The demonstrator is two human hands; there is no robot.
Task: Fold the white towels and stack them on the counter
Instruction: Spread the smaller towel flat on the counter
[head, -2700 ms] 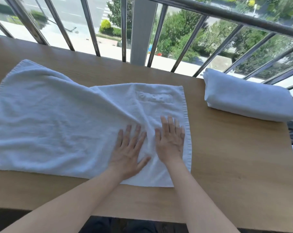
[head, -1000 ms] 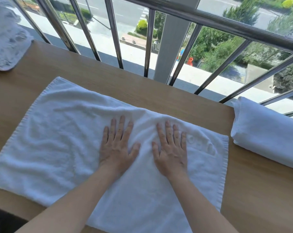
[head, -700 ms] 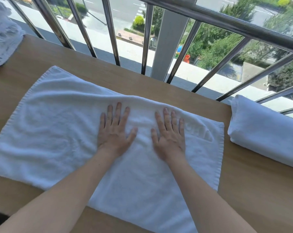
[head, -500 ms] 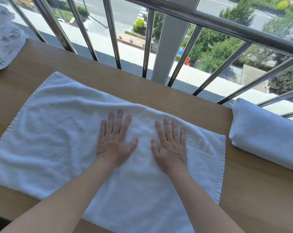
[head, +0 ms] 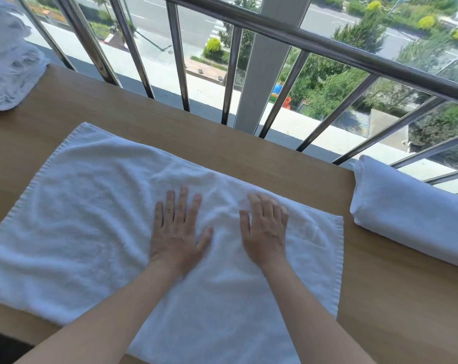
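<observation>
Left grip (head: pixel 176 232) and right grip (head: pixel 264 232) lie flat, fingers straight, clasping nothing, atop spread towel (head: pixel 91 219)

Three towels before you: spread towel (head: pixel 91 219) at 6 o'clock, folded towel (head: pixel 412 219) at 3, crumpled towel (head: pixel 9 67) at 10. Your hands: two, left hand (head: pixel 175 232) and right hand (head: pixel 264 229).

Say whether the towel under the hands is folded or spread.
Spread: the towel lies wide and flat on the counter, left hand and right hand flat on it.

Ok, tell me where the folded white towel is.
Head view: the folded white terry towel lies at the right end of the wooden counter, by the metal railing, clear of the spread white towel.
</observation>
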